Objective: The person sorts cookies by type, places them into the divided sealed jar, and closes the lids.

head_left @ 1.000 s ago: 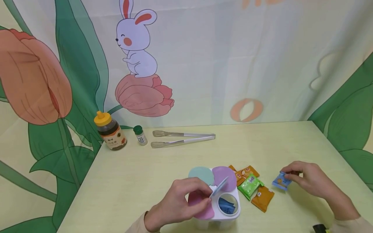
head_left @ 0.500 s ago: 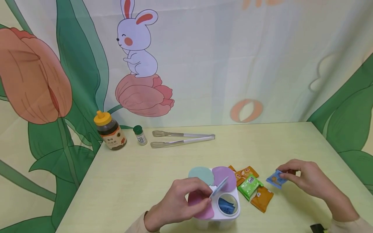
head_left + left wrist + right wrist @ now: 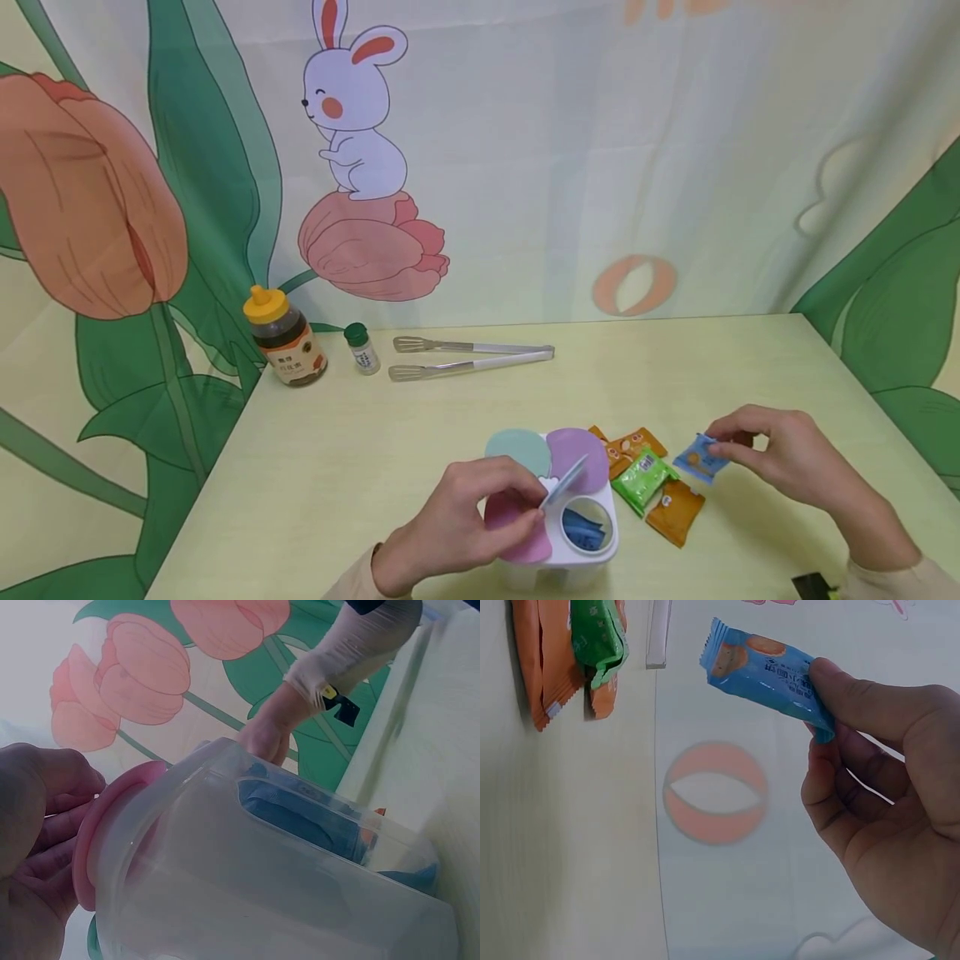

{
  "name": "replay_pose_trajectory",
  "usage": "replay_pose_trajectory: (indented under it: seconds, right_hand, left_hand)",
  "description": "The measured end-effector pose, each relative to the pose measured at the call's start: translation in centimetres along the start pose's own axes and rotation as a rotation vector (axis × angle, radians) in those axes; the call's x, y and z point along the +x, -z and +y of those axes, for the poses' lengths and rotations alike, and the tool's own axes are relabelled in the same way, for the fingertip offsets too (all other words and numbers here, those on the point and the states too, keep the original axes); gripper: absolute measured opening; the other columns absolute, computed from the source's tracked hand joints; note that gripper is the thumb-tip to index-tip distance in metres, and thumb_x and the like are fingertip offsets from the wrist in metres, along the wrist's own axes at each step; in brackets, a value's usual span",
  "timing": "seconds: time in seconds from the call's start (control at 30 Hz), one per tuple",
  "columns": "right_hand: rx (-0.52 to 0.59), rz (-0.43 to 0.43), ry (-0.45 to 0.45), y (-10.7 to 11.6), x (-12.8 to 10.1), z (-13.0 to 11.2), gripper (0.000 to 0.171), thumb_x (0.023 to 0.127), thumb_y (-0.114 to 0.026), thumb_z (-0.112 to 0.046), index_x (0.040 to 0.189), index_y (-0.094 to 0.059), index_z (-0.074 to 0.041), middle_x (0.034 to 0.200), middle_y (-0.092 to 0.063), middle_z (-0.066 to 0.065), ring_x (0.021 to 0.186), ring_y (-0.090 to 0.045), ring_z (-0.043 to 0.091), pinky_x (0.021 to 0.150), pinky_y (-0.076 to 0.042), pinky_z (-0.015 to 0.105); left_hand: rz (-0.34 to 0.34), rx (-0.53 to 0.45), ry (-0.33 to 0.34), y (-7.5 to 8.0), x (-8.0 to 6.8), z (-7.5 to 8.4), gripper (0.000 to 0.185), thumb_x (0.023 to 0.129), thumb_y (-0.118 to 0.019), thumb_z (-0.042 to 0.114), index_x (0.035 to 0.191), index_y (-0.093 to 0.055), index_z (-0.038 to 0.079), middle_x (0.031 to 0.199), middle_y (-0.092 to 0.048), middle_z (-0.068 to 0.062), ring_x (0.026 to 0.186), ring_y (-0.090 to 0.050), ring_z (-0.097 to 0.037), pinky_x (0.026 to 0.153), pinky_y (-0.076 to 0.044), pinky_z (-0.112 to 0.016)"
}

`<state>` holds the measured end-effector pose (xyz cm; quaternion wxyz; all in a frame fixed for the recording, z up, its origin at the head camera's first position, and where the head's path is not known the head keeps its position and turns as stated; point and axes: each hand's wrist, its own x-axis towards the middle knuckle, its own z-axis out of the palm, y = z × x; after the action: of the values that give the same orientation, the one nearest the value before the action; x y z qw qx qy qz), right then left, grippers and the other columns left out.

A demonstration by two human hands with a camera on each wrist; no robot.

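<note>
My right hand (image 3: 791, 454) pinches one end of a blue biscuit packet (image 3: 696, 458), held to the right of the other packets; cookies are printed on it in the right wrist view. My left hand (image 3: 468, 517) pinches a raised light blue lid (image 3: 567, 480) on a storage box (image 3: 609, 546) with several round coloured lids. Under that lid, blue packets (image 3: 582, 531) lie inside the round opening. The left wrist view shows the box's translucent wall (image 3: 255, 892) and a pink lid (image 3: 90, 847) close by the fingers. The teal, purple and pink lids lie flat.
Orange packets (image 3: 677, 512) and a green packet (image 3: 643, 479) lie just right of the box. Farther back are metal tongs (image 3: 480, 362), a small green-capped shaker (image 3: 362, 350) and a yellow-capped bottle (image 3: 288, 342). A printed curtain (image 3: 510, 167) hangs behind the table.
My right hand has moved a little left with the blue biscuit packet, closer to the other packets. My left hand and the raised lid stay in place.
</note>
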<state>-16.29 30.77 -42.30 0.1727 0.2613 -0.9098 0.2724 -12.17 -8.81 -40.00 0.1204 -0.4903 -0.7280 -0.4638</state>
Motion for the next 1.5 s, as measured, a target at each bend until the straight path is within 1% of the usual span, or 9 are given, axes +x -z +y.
replay_pose_trajectory:
  seconds: [0.17,0.33,0.5,0.73,1.07,1.23,1.33,1.4,1.5]
  right_hand:
    - [0.004,-0.003,0.003,0.1,0.3,-0.5,0.032,0.07,-0.084,-0.003,0.088,-0.072,-0.026,0.078,-0.062,-0.021,0.068,-0.051,-0.003,0.057,-0.042,0.01]
    - [0.023,0.034,0.051,0.5,0.3,-1.0,0.036,0.066,-0.085,0.001,0.088,-0.073,-0.025,0.077,-0.062,-0.02,0.067,-0.051,-0.004,0.056,-0.042,0.009]
    - [0.019,0.055,0.103,0.6,0.6,-1.5,0.041,0.063,-0.085,0.004,0.089,-0.072,-0.026,0.078,-0.062,-0.021,0.067,-0.051,-0.006,0.057,-0.043,0.007]
    - [0.008,0.064,0.118,0.7,0.9,-2.1,0.045,0.062,-0.086,0.004,0.088,-0.071,-0.029,0.077,-0.061,-0.024,0.066,-0.051,-0.008,0.057,-0.044,0.007]
    - [0.056,0.084,0.169,0.5,1.3,-2.8,0.045,0.062,-0.086,0.005,0.089,-0.071,-0.029,0.077,-0.061,-0.022,0.068,-0.051,-0.009,0.058,-0.044,0.008]
    - [0.068,0.08,0.162,0.6,1.4,-3.1,0.044,0.062,-0.085,0.005,0.088,-0.071,-0.028,0.077,-0.06,-0.022,0.068,-0.051,-0.008,0.058,-0.044,0.008]
    - [0.092,0.091,0.158,0.6,1.4,-3.3,0.045,0.061,-0.085,0.007,0.087,-0.071,-0.028,0.076,-0.06,-0.021,0.069,-0.051,-0.008,0.059,-0.044,0.01]
    - [0.119,0.111,0.182,0.6,1.5,-3.4,0.047,0.059,-0.085,0.01,0.087,-0.072,-0.026,0.075,-0.06,-0.019,0.069,-0.051,-0.008,0.058,-0.043,0.01]
    - [0.159,0.141,0.229,0.5,1.7,-3.7,0.05,0.056,-0.084,0.014,0.088,-0.072,-0.023,0.076,-0.062,-0.016,0.068,-0.051,-0.006,0.056,-0.043,0.011]
  left_hand:
    - [0.004,-0.003,-0.006,0.0,0.0,-0.1,0.019,0.083,-0.073,0.004,0.101,-0.068,0.01,0.095,-0.071,0.0,0.087,-0.064,-0.002,0.078,-0.056,-0.015]
    - [0.011,0.005,-0.03,0.0,0.1,-0.2,0.018,0.083,-0.073,0.003,0.099,-0.068,0.01,0.094,-0.071,0.0,0.086,-0.064,-0.003,0.079,-0.056,-0.015]
    - [0.012,0.002,-0.035,-0.1,0.1,-0.2,0.018,0.083,-0.073,0.003,0.099,-0.068,0.01,0.094,-0.071,0.0,0.086,-0.064,-0.003,0.079,-0.056,-0.014]
    - [0.016,0.012,-0.046,0.0,0.2,-0.2,0.018,0.082,-0.073,0.003,0.099,-0.068,0.009,0.093,-0.071,-0.001,0.086,-0.065,-0.003,0.079,-0.056,-0.014]
    - [0.008,0.005,-0.02,0.0,0.1,0.0,0.018,0.083,-0.073,0.004,0.099,-0.068,0.009,0.094,-0.071,0.0,0.086,-0.064,-0.002,0.078,-0.056,-0.014]
    - [0.009,0.003,-0.021,0.0,0.1,-0.1,0.018,0.083,-0.073,0.004,0.099,-0.068,0.009,0.094,-0.071,-0.001,0.086,-0.064,-0.002,0.078,-0.056,-0.014]
    - [0.011,0.005,-0.032,0.0,0.1,-0.1,0.018,0.083,-0.073,0.004,0.099,-0.068,0.009,0.094,-0.071,-0.001,0.086,-0.064,-0.002,0.078,-0.056,-0.014]
    - [0.012,0.008,-0.037,0.0,0.2,-0.1,0.018,0.083,-0.073,0.004,0.099,-0.068,0.009,0.094,-0.071,-0.001,0.086,-0.064,-0.002,0.079,-0.056,-0.014]
    - [0.007,0.003,-0.021,0.0,0.1,-0.1,0.017,0.083,-0.073,0.004,0.099,-0.068,0.009,0.094,-0.071,-0.001,0.086,-0.064,-0.002,0.079,-0.056,-0.015]
